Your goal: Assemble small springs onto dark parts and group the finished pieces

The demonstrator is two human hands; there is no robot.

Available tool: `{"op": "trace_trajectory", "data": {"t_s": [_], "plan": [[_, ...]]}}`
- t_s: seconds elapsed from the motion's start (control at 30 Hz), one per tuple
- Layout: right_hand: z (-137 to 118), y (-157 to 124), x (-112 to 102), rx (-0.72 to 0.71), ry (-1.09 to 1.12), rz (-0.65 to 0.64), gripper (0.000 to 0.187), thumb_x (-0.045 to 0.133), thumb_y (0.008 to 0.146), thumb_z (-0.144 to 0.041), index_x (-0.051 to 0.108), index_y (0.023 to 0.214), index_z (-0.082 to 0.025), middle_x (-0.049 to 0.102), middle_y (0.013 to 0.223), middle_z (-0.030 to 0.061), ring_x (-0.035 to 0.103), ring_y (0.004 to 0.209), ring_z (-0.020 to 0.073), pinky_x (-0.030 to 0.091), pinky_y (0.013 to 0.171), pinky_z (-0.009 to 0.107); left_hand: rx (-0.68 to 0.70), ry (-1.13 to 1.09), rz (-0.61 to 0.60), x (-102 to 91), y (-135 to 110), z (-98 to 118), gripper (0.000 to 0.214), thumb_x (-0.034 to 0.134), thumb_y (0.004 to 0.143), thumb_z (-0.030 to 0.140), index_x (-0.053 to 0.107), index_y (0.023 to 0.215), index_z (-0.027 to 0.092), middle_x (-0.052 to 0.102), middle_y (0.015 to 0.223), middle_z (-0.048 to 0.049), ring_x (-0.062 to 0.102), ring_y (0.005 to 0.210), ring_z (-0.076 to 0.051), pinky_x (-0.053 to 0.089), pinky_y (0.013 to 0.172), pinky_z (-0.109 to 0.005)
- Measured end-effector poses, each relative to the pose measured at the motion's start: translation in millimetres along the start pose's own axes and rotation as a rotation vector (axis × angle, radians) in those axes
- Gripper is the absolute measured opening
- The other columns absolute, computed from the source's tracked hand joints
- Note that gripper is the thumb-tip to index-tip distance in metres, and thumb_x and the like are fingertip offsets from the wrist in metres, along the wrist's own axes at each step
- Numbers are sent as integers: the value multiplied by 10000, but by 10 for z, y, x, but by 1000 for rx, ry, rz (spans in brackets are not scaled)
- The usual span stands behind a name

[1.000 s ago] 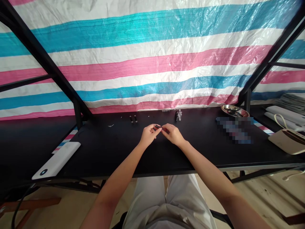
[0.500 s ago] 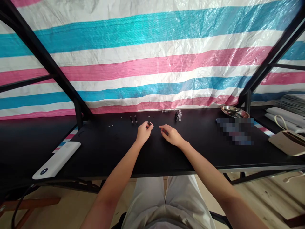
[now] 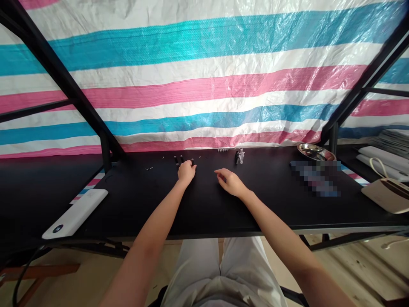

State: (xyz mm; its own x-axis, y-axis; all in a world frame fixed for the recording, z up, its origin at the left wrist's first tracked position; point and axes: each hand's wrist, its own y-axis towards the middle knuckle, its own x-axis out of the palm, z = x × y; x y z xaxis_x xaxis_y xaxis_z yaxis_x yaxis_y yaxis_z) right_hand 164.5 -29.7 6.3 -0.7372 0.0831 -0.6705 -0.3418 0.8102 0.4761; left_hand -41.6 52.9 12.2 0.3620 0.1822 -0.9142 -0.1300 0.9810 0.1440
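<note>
Left hand (image 3: 187,171) pinches a small black stick (image 3: 192,162) at the far side of the table (image 3: 204,209)

The left hand is low over the tabletop, thumb and fingers closed around the small black stick, whose far end shows beyond the fingertips. Two more black sticks (image 3: 176,160) lie just to the left, side by side; the fingers partly cover the nearer one. Whether the held stick touches the table is too small to tell.

The right hand (image 3: 230,181) is well apart from it, loosely curled and holding nothing visible, with a gap between thumb and forefinger. Beyond it, near the striped sheet (image 3: 204,98), are a clear-and-black bundle (image 3: 240,156) and a row of tiny springs (image 3: 223,150). A shiny metal dish (image 3: 316,159) stands farther right.
</note>
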Motion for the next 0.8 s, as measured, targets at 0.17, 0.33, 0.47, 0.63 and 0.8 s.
{"op": "trace_trajectory", "data": {"t_s": [0.17,0.33,0.47,0.63,0.8], "plan": [[0,0,0,-3,-8,9,291,420,825,-170,543,1089,-176,567,866,48,539,715,133,468,690,284,-42,-10,46,17,93,-4,197,542,792,356,639,823,187,654,886,-125,617,840,-252,453,689,-319],[20,2,-12,5,-17,19,274,428,819,-164,552,1062,-181,563,838,40,535,697,130,468,681,279,-74,-33,67,42,196,-29,187,537,793,331,638,788,174,654,884,-139,617,844,-265,457,685,-331],[31,1,-24,9,-18,28,264,428,817,-162,553,1049,-174,566,844,42,534,694,127,465,681,275,-96,-39,62,63,236,-43,183,542,790,328,639,790,173,656,878,-135,616,849,-256,458,688,-322],[33,2,-33,10,-10,26,259,434,814,-160,557,1041,-175,570,848,42,539,695,126,462,679,274,-98,-39,62,68,241,-49,196,548,783,344,640,763,172,658,872,-128,617,844,-247,459,695,-317],[56,1,-36,6,-6,35,255,427,823,-167,561,1039,-180,571,847,40,545,700,127,461,672,270,-115,-54,49,49,245,-38,187,561,773,329,649,762,165,660,867,-133,620,844,-246,462,702,-318]]}}
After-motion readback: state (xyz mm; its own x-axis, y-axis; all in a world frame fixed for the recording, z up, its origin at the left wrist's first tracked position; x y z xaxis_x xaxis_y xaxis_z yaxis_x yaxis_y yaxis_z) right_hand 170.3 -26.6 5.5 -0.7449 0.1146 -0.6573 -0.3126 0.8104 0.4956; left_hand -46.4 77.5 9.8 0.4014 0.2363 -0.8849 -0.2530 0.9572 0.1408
